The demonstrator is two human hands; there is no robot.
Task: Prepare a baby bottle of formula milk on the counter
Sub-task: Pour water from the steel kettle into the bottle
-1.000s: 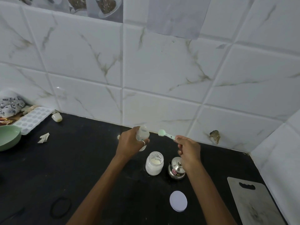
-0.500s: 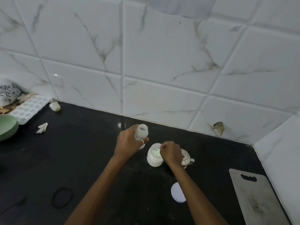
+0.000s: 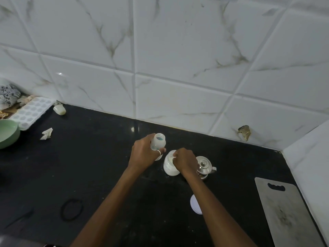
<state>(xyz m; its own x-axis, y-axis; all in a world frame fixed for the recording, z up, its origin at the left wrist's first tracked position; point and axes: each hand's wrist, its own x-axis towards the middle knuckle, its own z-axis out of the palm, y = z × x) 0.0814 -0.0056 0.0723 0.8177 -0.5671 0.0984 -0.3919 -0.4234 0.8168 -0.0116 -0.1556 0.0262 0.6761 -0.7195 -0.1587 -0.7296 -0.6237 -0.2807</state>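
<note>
1. Two hands work over the black counter [image 3: 89, 166]. The left hand [image 3: 142, 154] has its fingers wrapped around one open baby bottle [image 3: 158, 141], held up near the wall.
2. The right hand [image 3: 184, 160] sits over the mouth of one white jar [image 3: 169, 166]; its fingers are bunched, but what they pinch is hidden.
3. One steel pot [image 3: 204, 166] stands behind that hand, partly covered.
4. One round white lid [image 3: 195, 205] is half hidden by the forearm.
5. One cutting board [image 3: 284, 216] is cut off at the edge.

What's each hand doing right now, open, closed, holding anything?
Left hand: closed around the baby bottle, held above the counter.
Right hand: closed over the open formula jar; what it grips is hidden.
</note>
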